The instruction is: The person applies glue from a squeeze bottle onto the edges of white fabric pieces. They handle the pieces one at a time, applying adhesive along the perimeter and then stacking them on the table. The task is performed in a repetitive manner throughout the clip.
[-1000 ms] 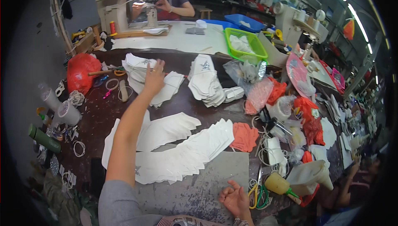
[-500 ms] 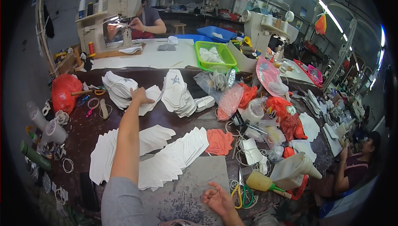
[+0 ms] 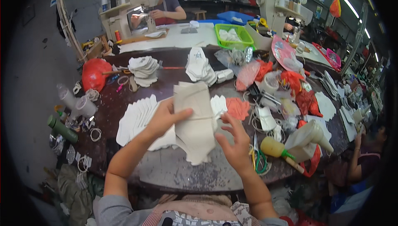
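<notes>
My left hand (image 3: 168,118) grips a bundle of off-white cut pieces (image 3: 195,139) by its left side, thumb on top. The bundle is tilted up over the middle of the table, with a thin band (image 3: 201,119) round it. At the bundle's right edge, by the end of that band, is my right hand (image 3: 235,141), its thumb and fingers apart; whether a fingertip touches the band I cannot tell. Fanned rows of white cut pieces (image 3: 134,118) lie under and left of the bundle. Beyond it stand stacks of white pieces, one at left (image 3: 143,70) and one centrally (image 3: 197,66).
Coral-red pieces (image 3: 237,108), scissors (image 3: 260,159) and a yellow bottle (image 3: 272,147) lie right of my right hand. Red bags (image 3: 309,101) and cords clutter the right side. A red bag (image 3: 95,74) and white cups (image 3: 85,106) stand left. Sewing machines (image 3: 132,8) are beyond, with a co-worker (image 3: 170,8).
My left hand has come back from the far left stack and now holds a banded bundle in the middle. My right hand has risen from the near edge to the bundle. The view has shifted.
</notes>
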Available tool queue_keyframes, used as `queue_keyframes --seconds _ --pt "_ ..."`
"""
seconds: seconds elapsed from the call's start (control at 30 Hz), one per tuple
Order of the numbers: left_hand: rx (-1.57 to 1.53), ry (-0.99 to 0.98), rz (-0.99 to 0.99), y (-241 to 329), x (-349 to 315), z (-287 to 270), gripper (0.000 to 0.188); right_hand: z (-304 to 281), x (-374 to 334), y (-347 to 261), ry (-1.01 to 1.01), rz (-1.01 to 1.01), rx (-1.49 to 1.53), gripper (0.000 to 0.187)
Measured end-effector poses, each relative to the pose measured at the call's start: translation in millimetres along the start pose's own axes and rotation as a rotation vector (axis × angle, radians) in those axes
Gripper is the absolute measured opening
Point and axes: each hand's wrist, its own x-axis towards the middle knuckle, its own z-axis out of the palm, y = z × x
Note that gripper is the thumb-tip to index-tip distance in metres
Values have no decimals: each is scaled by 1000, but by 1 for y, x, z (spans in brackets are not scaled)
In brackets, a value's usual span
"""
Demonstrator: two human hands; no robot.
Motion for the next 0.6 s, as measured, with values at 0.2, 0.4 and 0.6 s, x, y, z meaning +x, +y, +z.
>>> queue_keyframes --seconds 0.2,0.4,0.6 --pt "-349 -172 -354 -34 -54 44 43 -41 -43 -11 -370 400 -106 18" --pt "-759 181 -442 -83 -77 42 43 -85 -90 -30 -651 -59 -87 20" --pt "-1060 749 -151 -109 -121 -7 41 -135 -77 -65 -604 -84 -379 22"
